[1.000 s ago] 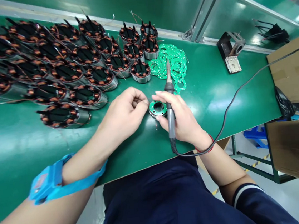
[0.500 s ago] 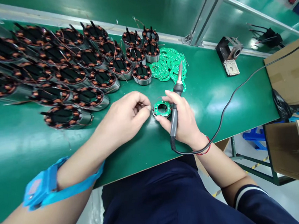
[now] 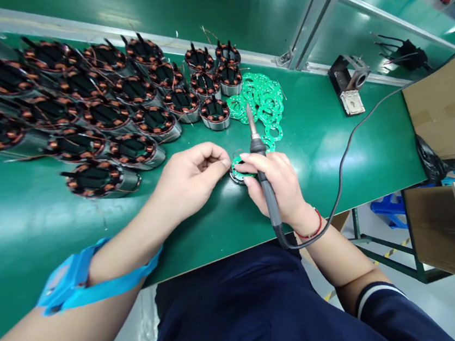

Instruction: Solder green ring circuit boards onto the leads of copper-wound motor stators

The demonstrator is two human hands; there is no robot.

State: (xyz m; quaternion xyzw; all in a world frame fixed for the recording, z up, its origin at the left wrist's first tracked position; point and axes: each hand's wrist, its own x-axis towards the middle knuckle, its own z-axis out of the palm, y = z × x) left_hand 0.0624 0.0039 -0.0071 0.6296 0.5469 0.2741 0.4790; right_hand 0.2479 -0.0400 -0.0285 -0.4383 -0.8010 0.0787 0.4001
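A round motor stator topped by a green ring-shaped circuit board sits on the bench in front of me. At its left edge is my left hand, thumb and forefinger pinched together; what is in the pinch, perhaps a thin wire, is too small to make out. My right hand holds a soldering iron across the fingers, its tip pointing away from me and clear of the board. The thumb and fingertips of that hand reach over the board's right side and partly hide it.
Several wound stators stand in rows at the left and back. Loose green ring boards lie heaped behind my right hand. An iron stand with a sponge is at the back right. The iron's black cord runs right, past a cardboard box.
My right hand has shifted its fingers over the board, and the soldering iron has swung so its tip points further left. The left hand has barely moved.
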